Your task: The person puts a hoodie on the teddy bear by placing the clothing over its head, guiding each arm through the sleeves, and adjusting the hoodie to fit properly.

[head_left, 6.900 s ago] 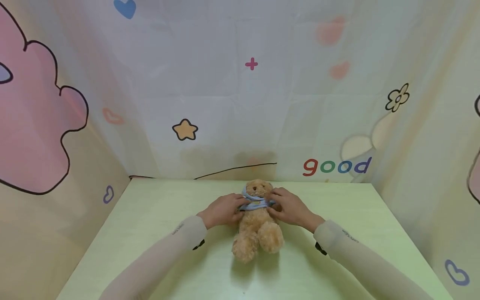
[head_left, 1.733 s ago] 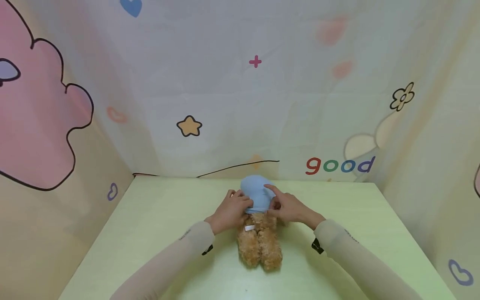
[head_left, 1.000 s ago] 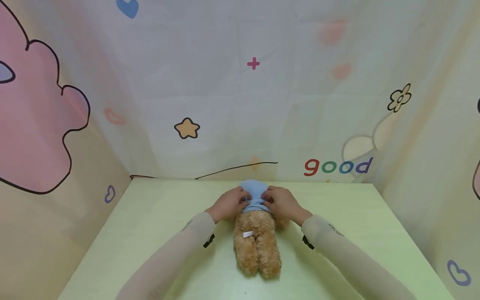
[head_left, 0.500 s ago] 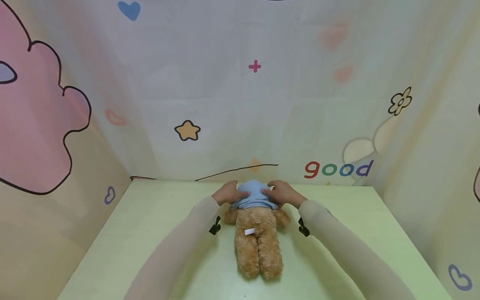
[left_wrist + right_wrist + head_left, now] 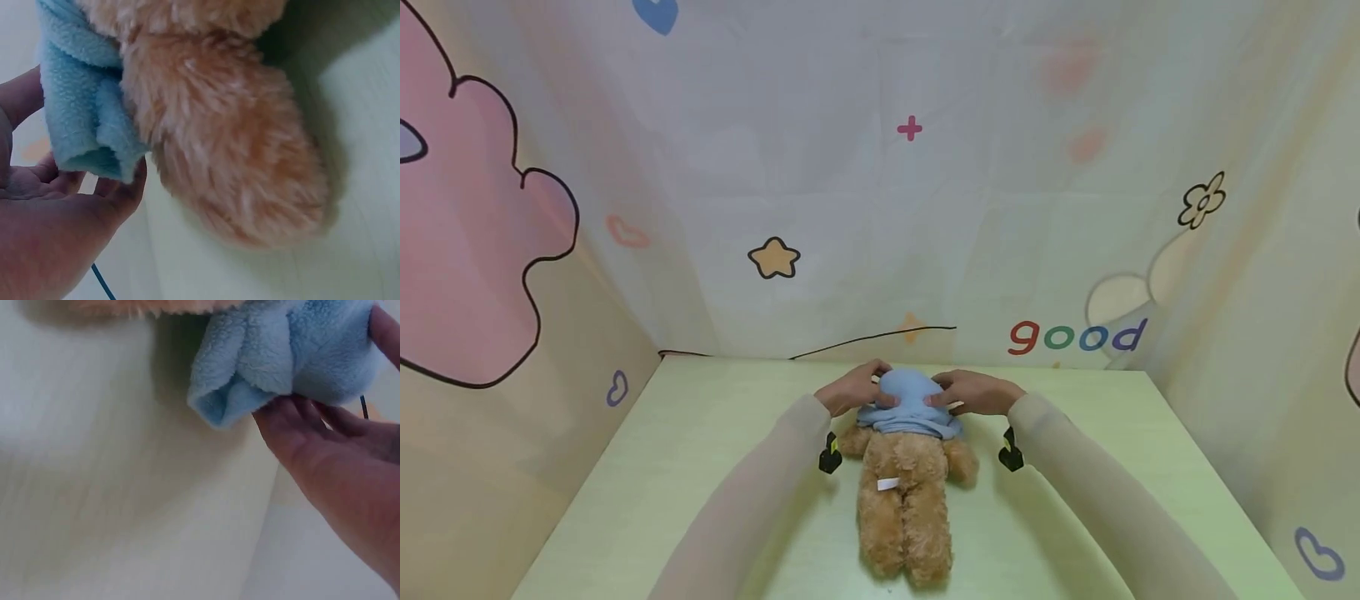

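A tan plush teddy bear (image 5: 904, 471) lies back up on the table, legs toward me, a white label on its lower back. A light blue fleece hoodie (image 5: 910, 421) is bunched around its upper body, and the hood (image 5: 909, 385) covers its head. My left hand (image 5: 853, 392) grips the hood from the left side, thumb on top. From the right side my right hand (image 5: 977, 392) grips it likewise. A furry arm (image 5: 231, 144) of the bear and a loose fleece edge show in the left wrist view. The bear's face is hidden.
The pale green table (image 5: 722, 467) ends at a white printed curtain (image 5: 850, 192) just behind the bear's head. Printed side curtains stand left and right. A black wrist strap (image 5: 831, 454) sits at my left sleeve, another at my right.
The bear lay face up in the oldest frame and has since been turned over. Lately my hands moved from the hood's back to its sides, and the bear slid slightly toward me.
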Demonstrator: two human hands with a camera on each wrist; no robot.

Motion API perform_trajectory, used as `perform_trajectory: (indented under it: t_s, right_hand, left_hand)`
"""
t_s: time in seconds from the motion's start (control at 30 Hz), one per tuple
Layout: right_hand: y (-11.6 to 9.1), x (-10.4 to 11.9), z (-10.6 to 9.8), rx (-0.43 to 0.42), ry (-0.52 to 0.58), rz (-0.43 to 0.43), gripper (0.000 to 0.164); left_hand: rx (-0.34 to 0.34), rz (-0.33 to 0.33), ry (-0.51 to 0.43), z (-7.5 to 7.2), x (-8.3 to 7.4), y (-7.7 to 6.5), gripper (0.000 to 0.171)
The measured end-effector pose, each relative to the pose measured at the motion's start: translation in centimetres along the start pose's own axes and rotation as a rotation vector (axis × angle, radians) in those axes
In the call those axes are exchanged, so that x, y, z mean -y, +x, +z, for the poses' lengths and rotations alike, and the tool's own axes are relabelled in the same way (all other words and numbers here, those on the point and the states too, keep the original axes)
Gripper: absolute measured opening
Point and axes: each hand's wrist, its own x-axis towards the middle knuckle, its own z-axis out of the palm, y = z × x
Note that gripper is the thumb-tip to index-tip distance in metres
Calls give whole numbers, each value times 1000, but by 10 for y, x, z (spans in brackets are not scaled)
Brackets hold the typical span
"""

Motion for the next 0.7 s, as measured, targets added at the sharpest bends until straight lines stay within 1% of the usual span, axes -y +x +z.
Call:
perform_trajectory:
  t_s: [0.07,0.1,0.23,0.3,0.4,0.53,0.63,0.7]
  right_hand:
    - [1,-4,2,-6,10,-10,79]
    - [2,-6,4,-13,-6,-21,76]
    - [4,-9,7,-70,-62,-81,52]
    - [3,-9,9,-120,-89,-127,43]
    - [2,-8,15,-214,-171,-236,37]
    - [1,-8,24,-377,-358,-387,35]
    - [-1,-8,32,-513,-525,-452,33]
    - [-2,-8,38,-608,-639,-474,32]
  left_hand:
    - [-6,16,16,2,0,0,56]
    - [-9,27,36,3,0,-1,52]
    - [-28,88,128,6,-5,-6,37]
    - [-42,123,167,8,-7,-9,34]
    - [-69,160,198,8,-7,-13,31]
    - [-117,222,260,10,-3,-15,28]
    - [-167,286,341,13,0,-18,24]
    - [-212,336,403,16,1,-20,20]
